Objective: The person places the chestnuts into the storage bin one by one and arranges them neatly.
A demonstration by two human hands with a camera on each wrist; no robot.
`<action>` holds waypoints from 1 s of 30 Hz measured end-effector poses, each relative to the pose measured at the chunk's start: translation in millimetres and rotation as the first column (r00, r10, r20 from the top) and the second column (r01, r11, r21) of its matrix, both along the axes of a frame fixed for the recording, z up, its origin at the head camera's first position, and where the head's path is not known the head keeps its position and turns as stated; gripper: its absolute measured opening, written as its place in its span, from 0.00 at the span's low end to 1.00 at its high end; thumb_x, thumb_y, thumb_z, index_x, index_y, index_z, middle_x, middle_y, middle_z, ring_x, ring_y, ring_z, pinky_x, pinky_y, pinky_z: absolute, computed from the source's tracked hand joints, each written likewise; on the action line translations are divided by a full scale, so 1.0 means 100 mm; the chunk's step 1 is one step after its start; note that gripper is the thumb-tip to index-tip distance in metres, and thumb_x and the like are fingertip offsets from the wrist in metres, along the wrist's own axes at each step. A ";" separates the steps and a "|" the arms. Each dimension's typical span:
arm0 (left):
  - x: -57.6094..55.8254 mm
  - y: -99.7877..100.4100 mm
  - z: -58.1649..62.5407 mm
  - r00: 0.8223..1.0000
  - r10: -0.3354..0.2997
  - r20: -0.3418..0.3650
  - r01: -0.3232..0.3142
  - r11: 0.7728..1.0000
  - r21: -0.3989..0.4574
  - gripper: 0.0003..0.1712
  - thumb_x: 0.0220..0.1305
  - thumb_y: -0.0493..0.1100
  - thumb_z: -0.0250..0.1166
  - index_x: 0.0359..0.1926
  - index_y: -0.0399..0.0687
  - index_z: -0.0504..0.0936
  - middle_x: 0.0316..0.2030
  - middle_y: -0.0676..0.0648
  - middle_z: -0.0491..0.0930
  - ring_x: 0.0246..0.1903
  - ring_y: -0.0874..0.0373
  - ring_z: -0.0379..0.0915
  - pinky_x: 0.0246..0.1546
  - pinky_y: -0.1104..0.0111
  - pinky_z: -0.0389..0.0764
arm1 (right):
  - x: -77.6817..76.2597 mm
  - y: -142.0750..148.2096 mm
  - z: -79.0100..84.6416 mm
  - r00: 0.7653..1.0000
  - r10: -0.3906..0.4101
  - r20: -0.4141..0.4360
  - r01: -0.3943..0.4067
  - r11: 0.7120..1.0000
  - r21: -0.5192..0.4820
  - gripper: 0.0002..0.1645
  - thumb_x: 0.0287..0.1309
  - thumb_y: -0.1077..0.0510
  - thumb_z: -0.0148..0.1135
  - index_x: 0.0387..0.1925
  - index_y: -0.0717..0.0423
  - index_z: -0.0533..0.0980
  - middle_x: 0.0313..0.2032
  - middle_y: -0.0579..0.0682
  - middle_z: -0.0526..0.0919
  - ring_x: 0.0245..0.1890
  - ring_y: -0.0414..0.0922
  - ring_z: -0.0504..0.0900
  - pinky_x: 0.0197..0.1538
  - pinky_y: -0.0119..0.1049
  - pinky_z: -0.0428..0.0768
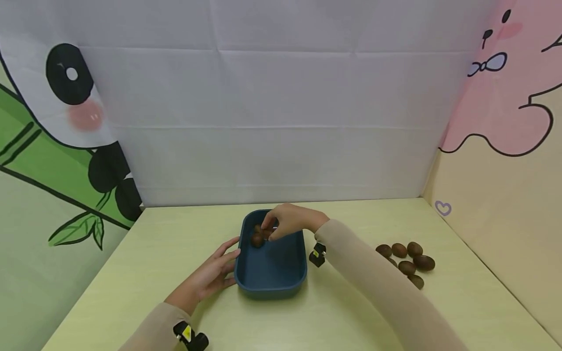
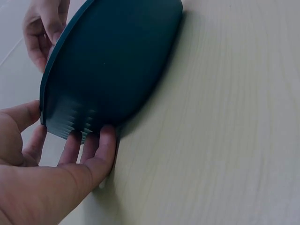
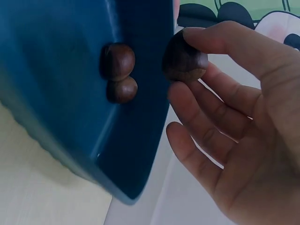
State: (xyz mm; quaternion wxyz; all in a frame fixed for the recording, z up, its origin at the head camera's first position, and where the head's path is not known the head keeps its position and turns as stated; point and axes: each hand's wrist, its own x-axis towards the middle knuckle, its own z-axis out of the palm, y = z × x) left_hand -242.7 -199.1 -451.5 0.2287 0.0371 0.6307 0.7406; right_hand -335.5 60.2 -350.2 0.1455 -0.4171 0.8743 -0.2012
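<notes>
A dark blue rectangular container (image 1: 272,273) stands on the table. My right hand (image 1: 290,219) is over its far part. In the right wrist view that hand pinches a brown chestnut (image 3: 183,58) between thumb and fingers, just above the rim. Two chestnuts, a larger one (image 3: 119,61) and a smaller one (image 3: 124,89), lie inside against the wall. My left hand (image 1: 210,275) rests against the container's left side, its extended fingers touching the outer wall. In the left wrist view the fingertips (image 2: 108,133) press on that wall; the inside is hidden there.
Several chestnuts (image 1: 424,263) lie loose on the right side of the table (image 1: 342,312), partly behind my right sleeve (image 1: 373,273). A white cloth backdrop (image 1: 281,161) stands behind the table, and printed panels flank it on both sides.
</notes>
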 end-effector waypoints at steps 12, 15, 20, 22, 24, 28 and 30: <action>0.01 0.00 0.04 1.000 -0.001 -0.007 0.001 1.000 -0.005 0.38 0.78 0.53 0.54 0.79 0.58 0.45 0.63 0.44 0.74 0.59 0.53 0.75 0.53 0.53 0.75 | -0.05 -0.37 -0.18 0.986 -0.073 0.148 0.068 0.997 0.040 0.19 0.57 0.56 0.74 0.50 0.51 0.82 0.38 0.37 0.84 0.38 0.34 0.82 0.47 0.30 0.78; 0.02 0.00 0.02 1.000 0.004 -0.003 -0.004 1.000 -0.002 0.38 0.78 0.52 0.53 0.79 0.58 0.45 0.63 0.44 0.74 0.58 0.54 0.75 0.53 0.53 0.75 | -0.05 -0.43 -0.29 0.977 -0.090 0.194 0.081 0.995 0.051 0.18 0.58 0.57 0.74 0.50 0.51 0.82 0.36 0.37 0.84 0.34 0.35 0.84 0.43 0.30 0.79; 0.02 0.01 0.00 1.000 0.006 0.005 -0.006 1.000 0.000 0.38 0.78 0.52 0.54 0.79 0.59 0.45 0.62 0.44 0.76 0.59 0.53 0.75 0.54 0.53 0.75 | -0.03 -0.49 -0.43 0.960 -0.114 0.255 0.104 0.993 0.055 0.17 0.57 0.59 0.74 0.49 0.52 0.82 0.34 0.39 0.85 0.30 0.38 0.85 0.40 0.30 0.80; 0.03 0.01 0.01 1.000 0.005 0.001 -0.005 1.000 -0.002 0.38 0.78 0.53 0.54 0.79 0.59 0.45 0.62 0.43 0.75 0.59 0.53 0.74 0.54 0.53 0.75 | -0.02 -0.50 -0.46 0.956 -0.122 0.267 0.112 0.992 0.053 0.17 0.57 0.60 0.74 0.48 0.53 0.82 0.33 0.39 0.85 0.29 0.39 0.85 0.40 0.30 0.80; 0.03 0.01 0.01 1.000 0.005 0.002 -0.005 1.000 -0.002 0.38 0.77 0.53 0.54 0.79 0.59 0.45 0.63 0.42 0.75 0.60 0.51 0.74 0.54 0.53 0.75 | -0.01 -0.50 -0.48 0.954 -0.132 0.269 0.123 0.991 0.052 0.16 0.56 0.61 0.74 0.47 0.52 0.82 0.33 0.40 0.85 0.29 0.40 0.86 0.39 0.30 0.80; 0.02 0.01 0.01 1.000 0.004 0.003 -0.004 1.000 -0.001 0.39 0.77 0.53 0.55 0.79 0.60 0.46 0.64 0.41 0.74 0.61 0.50 0.73 0.53 0.53 0.75 | 0.02 -0.50 -0.50 0.955 -0.148 0.257 0.140 0.989 0.048 0.15 0.55 0.61 0.75 0.45 0.52 0.82 0.32 0.41 0.84 0.29 0.40 0.85 0.37 0.30 0.80; 0.03 0.00 0.01 1.000 0.003 0.003 -0.003 1.000 -0.004 0.39 0.77 0.53 0.55 0.79 0.60 0.46 0.64 0.41 0.74 0.61 0.49 0.72 0.53 0.53 0.75 | 0.03 -0.50 -0.51 0.957 -0.151 0.247 0.144 0.989 0.045 0.15 0.54 0.62 0.76 0.43 0.51 0.82 0.32 0.41 0.83 0.29 0.39 0.85 0.37 0.30 0.80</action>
